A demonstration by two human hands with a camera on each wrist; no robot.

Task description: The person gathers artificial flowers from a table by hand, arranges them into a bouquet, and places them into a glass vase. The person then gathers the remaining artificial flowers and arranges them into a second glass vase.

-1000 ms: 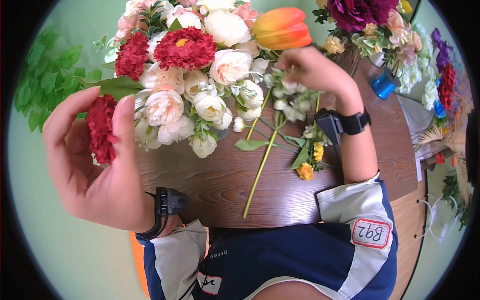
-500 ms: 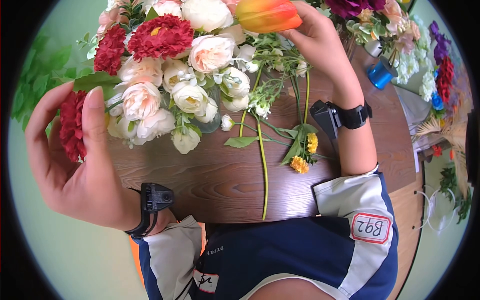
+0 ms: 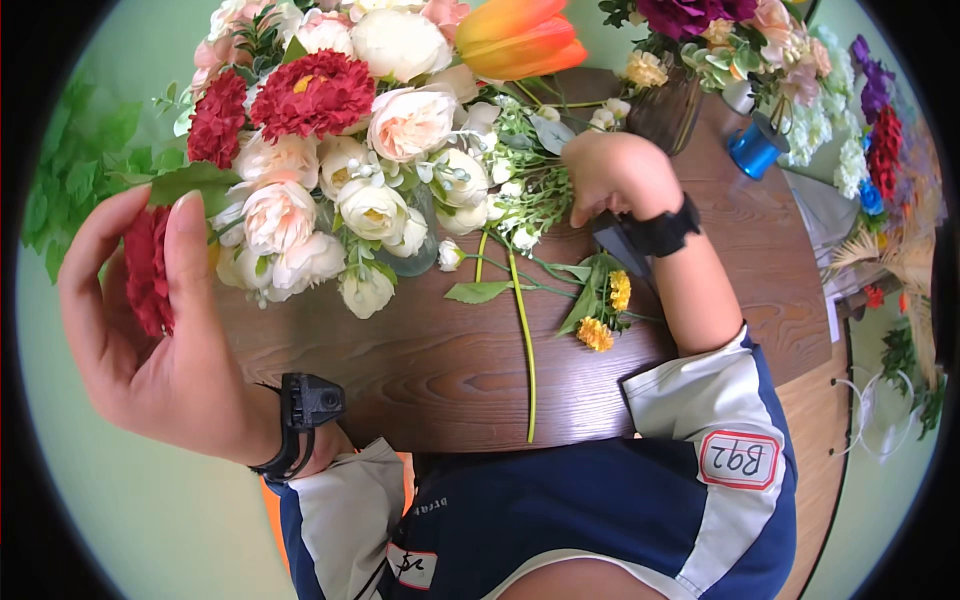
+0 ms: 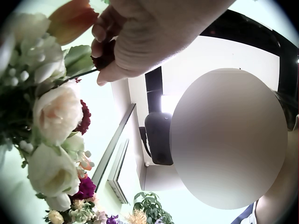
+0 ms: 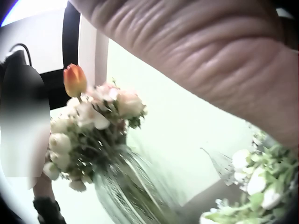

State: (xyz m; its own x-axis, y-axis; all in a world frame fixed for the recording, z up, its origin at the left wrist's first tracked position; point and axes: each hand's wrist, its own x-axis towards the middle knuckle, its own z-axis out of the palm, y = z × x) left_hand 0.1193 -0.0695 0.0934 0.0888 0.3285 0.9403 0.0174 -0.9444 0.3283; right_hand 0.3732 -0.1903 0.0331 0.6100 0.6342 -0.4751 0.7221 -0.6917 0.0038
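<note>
Head view: the left hand (image 3: 170, 345) grips the red flower (image 3: 148, 270) at the left side of the bouquet (image 3: 330, 170), its fingers and thumb curled around the bloom. Fingers cover part of this flower; in the left wrist view only a dark red portion shows, with a thin stem running toward the bouquet. The right hand (image 3: 622, 175) is bent downward beside the white-blossom sprays (image 3: 520, 185) on the right of the bouquet. Its fingertips are hidden, and the right wrist view shows mainly skin at close range; whether these fingers are open or gripping cannot be determined. The bouquet stands in a glass vase (image 5: 135, 189), largely concealed by blooms in the head view but visible in the right wrist view. An orange tulip (image 3: 520, 40) is cut off at the upper frame edge. On the table (image 3: 430, 375) lie a green stem (image 3: 526, 370) and, to its right, yellow flowers (image 3: 608, 315). A blue spool (image 3: 752, 150) stands farther right.
</note>
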